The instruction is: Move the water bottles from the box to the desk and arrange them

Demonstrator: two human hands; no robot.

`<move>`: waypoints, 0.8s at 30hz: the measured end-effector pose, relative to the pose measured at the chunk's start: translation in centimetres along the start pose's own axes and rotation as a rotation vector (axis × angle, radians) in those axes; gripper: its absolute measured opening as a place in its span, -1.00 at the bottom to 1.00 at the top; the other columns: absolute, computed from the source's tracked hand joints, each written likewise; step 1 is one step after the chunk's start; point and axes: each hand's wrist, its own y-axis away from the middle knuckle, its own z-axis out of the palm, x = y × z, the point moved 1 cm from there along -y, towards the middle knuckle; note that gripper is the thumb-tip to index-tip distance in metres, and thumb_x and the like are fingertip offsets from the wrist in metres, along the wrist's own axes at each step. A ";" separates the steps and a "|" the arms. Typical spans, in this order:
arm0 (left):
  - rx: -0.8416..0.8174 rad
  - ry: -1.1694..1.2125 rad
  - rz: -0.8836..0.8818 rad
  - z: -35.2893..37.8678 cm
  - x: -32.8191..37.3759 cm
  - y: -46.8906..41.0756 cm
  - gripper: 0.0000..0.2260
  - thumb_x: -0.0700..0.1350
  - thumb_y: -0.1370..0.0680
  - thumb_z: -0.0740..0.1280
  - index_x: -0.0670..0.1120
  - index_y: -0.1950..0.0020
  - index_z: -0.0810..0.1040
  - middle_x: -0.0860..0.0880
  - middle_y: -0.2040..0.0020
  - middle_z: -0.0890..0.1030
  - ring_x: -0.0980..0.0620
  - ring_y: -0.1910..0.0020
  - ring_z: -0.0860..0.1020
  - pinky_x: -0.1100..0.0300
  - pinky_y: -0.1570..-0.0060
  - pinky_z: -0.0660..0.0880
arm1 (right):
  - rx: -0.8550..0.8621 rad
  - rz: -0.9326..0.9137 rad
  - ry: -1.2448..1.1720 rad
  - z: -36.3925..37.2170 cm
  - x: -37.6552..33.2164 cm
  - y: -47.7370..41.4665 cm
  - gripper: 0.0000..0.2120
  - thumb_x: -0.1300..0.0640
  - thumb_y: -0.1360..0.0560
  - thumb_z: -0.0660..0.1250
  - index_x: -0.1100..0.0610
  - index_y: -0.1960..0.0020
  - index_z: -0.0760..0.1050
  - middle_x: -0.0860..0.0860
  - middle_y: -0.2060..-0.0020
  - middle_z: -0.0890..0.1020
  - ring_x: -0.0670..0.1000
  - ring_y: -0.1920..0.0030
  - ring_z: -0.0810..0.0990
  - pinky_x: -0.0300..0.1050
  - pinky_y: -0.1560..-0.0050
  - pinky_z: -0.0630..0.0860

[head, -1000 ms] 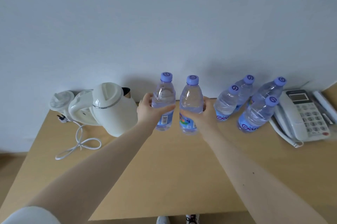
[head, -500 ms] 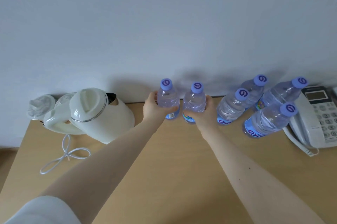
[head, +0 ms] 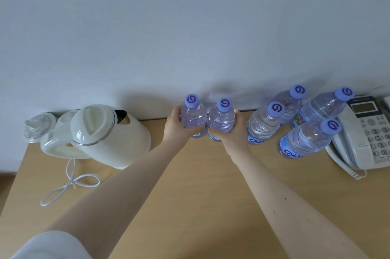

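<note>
Two clear water bottles with purple caps stand side by side at the back of the wooden desk [head: 200, 185], close to the wall. My left hand [head: 177, 127] grips the left bottle [head: 193, 114]. Around the right bottle [head: 222, 117] curls my right hand [head: 234, 132]. Both bottles are upright and nearly touch each other. To their right stand several more bottles [head: 263, 125] of the same kind, in a loose cluster. No box is in view.
A cream electric kettle [head: 107, 134] with a looped white cord [head: 71, 182] sits at the back left, with white lidded cups [head: 37, 125] behind it. A white desk telephone [head: 367, 132] lies at the far right. The wall runs right behind the bottles.
Both hands have pushed the two bottles farther back toward the wall and closer together. My view has shifted nearer the desk.
</note>
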 end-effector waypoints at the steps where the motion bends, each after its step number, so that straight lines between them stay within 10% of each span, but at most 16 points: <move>1: 0.001 -0.007 0.000 0.0 -0.1 0.1 -0.46 -0.15 -0.31 0.59 0.08 -0.18 0.43 0.19 -0.03 0.56 0.34 0.06 0.52 0.52 0.29 0.41 | 0.001 0.003 -0.006 0.0 0.0 0.1 -0.44 0.38 -0.26 0.53 0.23 -0.18 0.41 0.03 0.09 0.62 -0.01 0.14 0.60 -0.13 0.18 0.54; 3: -0.003 -0.019 -0.008 -0.1 -0.4 0.3 -0.38 -0.14 -0.32 0.58 0.06 -0.29 0.39 0.17 -0.11 0.54 0.30 -0.03 0.51 0.48 0.15 0.44 | 0.011 0.020 -0.034 0.1 0.3 0.5 -0.40 0.36 -0.26 0.55 0.19 -0.22 0.40 0.05 0.01 0.63 0.07 0.05 0.62 0.00 0.06 0.55; 7: 0.021 -0.046 -0.084 -0.7 -0.9 1.4 -0.24 -0.15 -0.34 0.57 -0.05 -0.45 0.28 -0.01 -0.29 0.45 0.05 -0.21 0.46 0.06 -0.21 0.46 | 0.004 0.040 -0.011 -0.2 0.6 2.3 -0.34 0.30 -0.29 0.57 0.09 -0.30 0.36 -0.13 -0.04 0.61 -0.23 0.04 0.60 -0.38 0.13 0.49; 11: 0.004 0.006 -0.088 -1.4 -0.8 3.0 -0.32 -0.18 -0.37 0.53 -0.06 -0.42 0.31 -0.02 -0.26 0.44 0.02 -0.14 0.49 0.10 -0.07 0.50 | 0.057 0.024 -0.008 -0.7 0.1 4.0 -0.40 0.31 -0.34 0.53 0.07 -0.28 0.36 -0.27 0.04 0.56 -0.42 0.11 0.53 -0.42 0.07 0.46; 19: -0.132 -0.055 0.017 -2.3 -1.5 7.1 -0.52 -0.19 -0.45 0.45 -0.03 -0.32 0.39 0.05 -0.15 0.51 0.06 -0.08 0.50 0.19 0.04 0.44 | 0.163 0.057 -0.035 -2.2 -0.3 10.4 -0.42 0.23 -0.48 0.42 0.08 -0.45 0.31 -0.09 -0.34 0.43 -0.07 -0.34 0.40 -0.09 -0.35 0.35; 24: -0.242 -0.232 0.121 0.0 -0.9 10.2 -0.68 -0.07 -0.49 0.40 -0.01 -0.21 0.42 0.09 -0.08 0.53 0.09 0.04 0.51 0.26 0.33 0.36 | 0.258 0.010 0.116 -4.9 0.3 15.4 -0.57 0.14 -0.51 0.37 0.01 -0.36 0.41 -0.17 -0.19 0.49 -0.07 -0.32 0.44 -0.18 -0.29 0.34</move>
